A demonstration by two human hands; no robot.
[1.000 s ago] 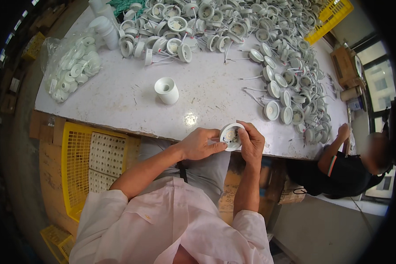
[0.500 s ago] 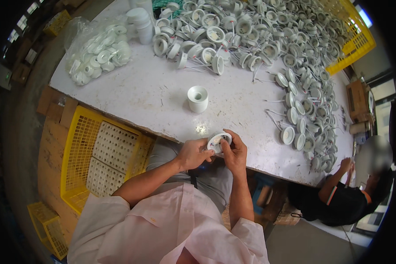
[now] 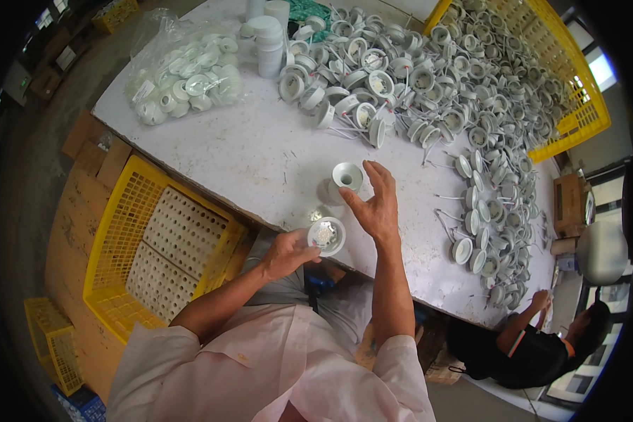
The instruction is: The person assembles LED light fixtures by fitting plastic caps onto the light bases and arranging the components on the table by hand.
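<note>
My left hand [image 3: 288, 254] grips a white round lamp housing [image 3: 339, 243] by its left edge, above the table's front edge. The housing's open face is turned up, showing a pale disc with small dots inside. My right hand [image 3: 380, 204] reaches to a white cylindrical cup [image 3: 347, 174] with a hole in its middle. The thumb overlaps the cup's near side and the fingers stand apart to its right; whether they touch it I cannot tell.
Many white lamp housings with wires [image 3: 429, 84] lie heaped at the back and right. A bag of white rings [image 3: 183, 81] and stacked white cups [image 3: 269, 53] stand back left. Yellow crates [image 3: 109, 239] flank the table. A person [image 3: 520, 348] works at right.
My right hand has let go of the lamp housing and moved forward to the white cup, its fingers spreading. The left hand keeps the housing. The whole view has shifted slightly.
</note>
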